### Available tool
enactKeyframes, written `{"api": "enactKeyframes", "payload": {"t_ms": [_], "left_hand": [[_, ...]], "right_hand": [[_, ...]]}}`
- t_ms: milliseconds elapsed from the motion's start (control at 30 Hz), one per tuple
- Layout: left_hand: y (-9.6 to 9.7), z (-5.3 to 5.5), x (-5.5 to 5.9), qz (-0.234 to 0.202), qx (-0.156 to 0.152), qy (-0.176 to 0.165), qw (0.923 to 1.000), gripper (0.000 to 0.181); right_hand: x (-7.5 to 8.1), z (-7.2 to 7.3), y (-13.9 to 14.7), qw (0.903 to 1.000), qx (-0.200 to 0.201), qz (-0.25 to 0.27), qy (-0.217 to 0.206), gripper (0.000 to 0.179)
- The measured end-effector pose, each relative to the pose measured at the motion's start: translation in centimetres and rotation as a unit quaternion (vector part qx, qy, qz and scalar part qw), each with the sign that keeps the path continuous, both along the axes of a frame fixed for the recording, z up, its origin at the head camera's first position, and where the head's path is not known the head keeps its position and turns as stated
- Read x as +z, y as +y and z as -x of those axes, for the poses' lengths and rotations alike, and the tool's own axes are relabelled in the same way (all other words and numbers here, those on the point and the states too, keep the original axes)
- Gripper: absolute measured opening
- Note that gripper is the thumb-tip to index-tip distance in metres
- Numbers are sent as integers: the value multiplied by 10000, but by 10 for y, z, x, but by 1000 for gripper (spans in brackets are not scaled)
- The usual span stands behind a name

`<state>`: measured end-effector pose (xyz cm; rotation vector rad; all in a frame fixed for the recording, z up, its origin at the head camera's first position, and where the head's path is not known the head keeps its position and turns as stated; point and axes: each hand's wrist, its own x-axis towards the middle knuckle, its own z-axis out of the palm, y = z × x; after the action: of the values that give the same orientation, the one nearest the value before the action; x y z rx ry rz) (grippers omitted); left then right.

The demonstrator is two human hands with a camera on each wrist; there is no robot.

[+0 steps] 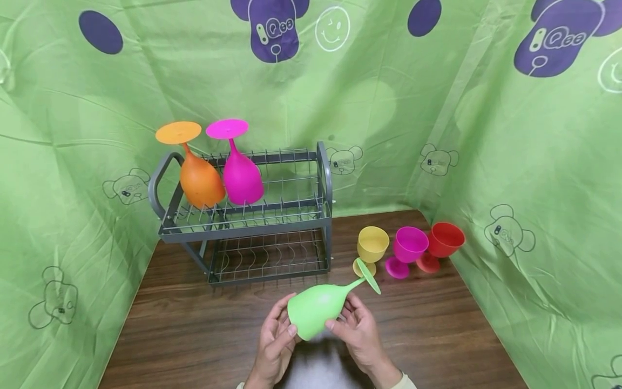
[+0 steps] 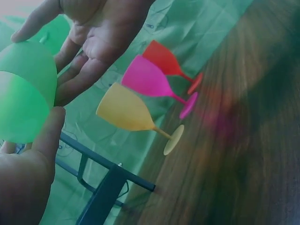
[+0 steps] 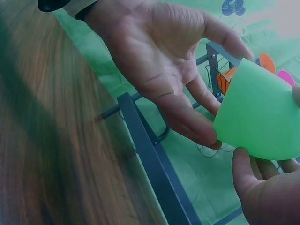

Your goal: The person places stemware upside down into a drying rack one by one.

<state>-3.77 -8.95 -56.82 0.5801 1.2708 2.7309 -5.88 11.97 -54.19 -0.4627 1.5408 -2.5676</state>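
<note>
A light green plastic wine glass [image 1: 318, 310] is held in the air over the table, tilted on its side. Its rim points left and its foot points up to the right. My left hand [image 1: 275, 346] grips the bowl at the rim, thumb in front and fingers behind. My right hand [image 1: 360, 336] holds the bowl near the stem between thumb and fingers. Both hands also show around the green bowl in the wrist views. Upright at the right stand a yellow glass [image 1: 373, 244], a magenta glass [image 1: 410, 244] and a red glass [image 1: 445, 239].
A grey two-tier dish rack [image 1: 245, 229] stands at the back left of the wooden table [image 1: 427, 346]. Upside down on its top tier are an orange glass [image 1: 200, 181] and another magenta glass [image 1: 242, 178]. Green printed cloth [image 1: 379, 97] encloses the back and sides.
</note>
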Motion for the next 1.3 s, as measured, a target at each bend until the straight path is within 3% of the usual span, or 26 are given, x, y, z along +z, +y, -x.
{"api": "enactKeyframes", "payload": {"t_ms": [167, 300, 400, 533, 700, 867, 967, 1167, 1300], "left_hand": [[-2, 2, 1, 54, 67, 201, 9998, 63], [-6, 4, 2, 279, 302, 442, 9982, 64], [-11, 5, 3, 544, 606, 493, 9955, 62], [-22, 7, 5, 912, 1096, 220, 9895, 59], [-44, 11, 9, 1282, 1852, -18, 9743, 54], [-74, 19, 13, 1683, 2757, -13, 9464, 49], [-92, 28, 15, 1950, 3294, -119, 9237, 48], [-123, 45, 19, 2634, 4105, -601, 8709, 46], [-142, 51, 21, 3186, 4403, -1036, 8330, 45]], "right_hand": [[5, 3, 1, 9997, 52, -100, 199, 72], [12, 7, 3, 9983, 50, -255, 521, 71], [21, 11, 6, 9952, -7, -515, 834, 69], [41, 21, 15, 9866, -124, -1090, 1207, 66], [76, 37, 27, 9677, -184, -2003, 1520, 63], [114, 53, 37, 9438, -87, -2819, 1721, 63], [137, 62, 41, 9298, -27, -3139, 1924, 63], [182, 83, 43, 9053, -58, -3542, 2343, 63], [208, 95, 40, 8975, -43, -3671, 2445, 63]]}}
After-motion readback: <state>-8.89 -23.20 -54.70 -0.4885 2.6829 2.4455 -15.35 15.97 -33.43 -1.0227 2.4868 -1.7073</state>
